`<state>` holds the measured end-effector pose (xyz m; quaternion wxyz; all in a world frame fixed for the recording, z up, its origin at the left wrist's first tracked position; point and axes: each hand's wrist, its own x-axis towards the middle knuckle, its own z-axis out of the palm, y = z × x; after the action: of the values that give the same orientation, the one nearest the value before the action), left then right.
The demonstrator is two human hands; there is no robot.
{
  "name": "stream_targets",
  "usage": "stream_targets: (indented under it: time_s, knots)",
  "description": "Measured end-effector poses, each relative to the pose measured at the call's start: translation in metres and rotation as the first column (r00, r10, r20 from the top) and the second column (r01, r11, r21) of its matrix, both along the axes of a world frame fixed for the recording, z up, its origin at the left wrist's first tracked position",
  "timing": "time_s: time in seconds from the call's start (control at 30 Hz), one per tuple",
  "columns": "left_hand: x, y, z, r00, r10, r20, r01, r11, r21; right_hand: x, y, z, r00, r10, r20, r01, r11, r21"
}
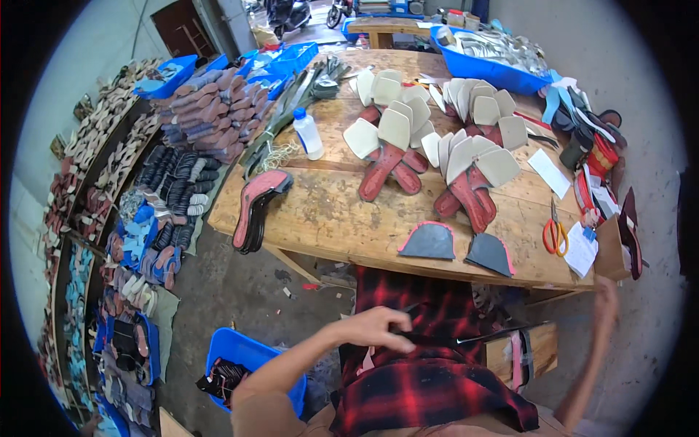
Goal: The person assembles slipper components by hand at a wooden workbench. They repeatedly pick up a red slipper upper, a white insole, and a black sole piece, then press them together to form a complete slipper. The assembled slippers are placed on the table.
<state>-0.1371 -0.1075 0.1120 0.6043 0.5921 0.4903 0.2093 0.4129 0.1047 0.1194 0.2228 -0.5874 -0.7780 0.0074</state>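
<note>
Probably soft and light, the checked cloth point(422, 390) lies across the lap, best gathered by a fold; the left hand point(375, 328) hangs above, fingers loosely apart; whether the blurred right hand point(606, 293) pinches anything, I cannot tell.

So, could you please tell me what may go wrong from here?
The blurred right hand looks close to the cardboard box and might knock it. The stack of pink-topped soles sits at the edge of the table and could slip off. The dark pink-rimmed pieces, near the front edge, may get brushed down.
</note>
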Motion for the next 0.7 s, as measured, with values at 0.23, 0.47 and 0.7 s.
stream_targets:
  time_s: [0.23,0.47,0.7]
  knots:
    - [-0.002,0.049,0.026,0.961,0.261,-0.088,-0.140,0.739,0.659,-0.297,-0.102,-0.009,0.638,0.032,-0.769,-0.738,0.311,-0.599]
    - [-0.102,-0.041,0.010,0.788,0.410,-0.458,-0.263,0.898,0.352,-0.210,-0.068,0.001,0.807,-0.107,-0.580,-0.270,0.808,-0.524]
    - [-0.142,-0.055,0.004,0.809,0.324,-0.491,-0.298,0.945,0.131,-0.172,-0.064,-0.009,0.827,-0.134,-0.545,-0.243,0.790,-0.562]
